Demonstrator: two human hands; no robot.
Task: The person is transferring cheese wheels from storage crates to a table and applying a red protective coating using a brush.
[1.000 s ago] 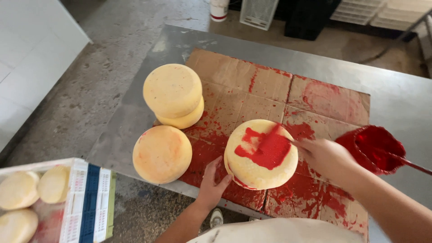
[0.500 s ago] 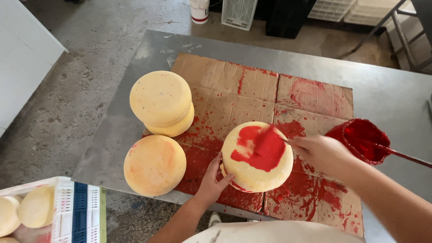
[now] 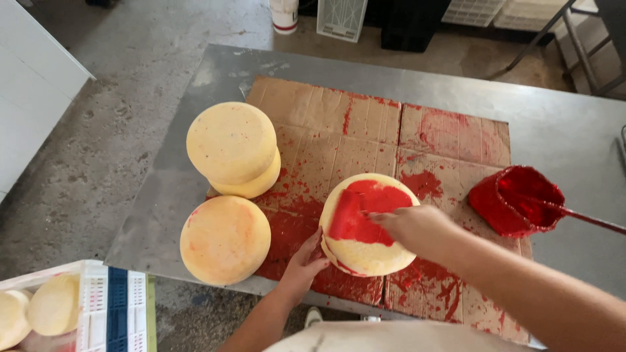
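A round pale-yellow cheese wheel [image 3: 375,254] lies on red-stained cardboard [image 3: 365,124]; a large red patch of paint covers part of its top. My right hand [image 3: 417,229] is over the wheel, gripping a brush with a red head [image 3: 345,215] pressed on the top face. My left hand [image 3: 303,264] rests against the wheel's near-left side, fingers touching its edge. A red-coated pot [image 3: 518,199] with a long handle stands to the right of the wheel.
Two stacked unpainted wheels [image 3: 233,146] and a single wheel [image 3: 225,240] sit to the left on the steel table [image 3: 574,130]. A crate [image 3: 98,306] holding more wheels is at the lower left. A bucket [image 3: 284,14] stands on the concrete floor beyond.
The brush has swept left across the wheel's top and the red patch has grown. The view has shifted, moving everything slightly in frame. My left hand stays on the wheel's side.
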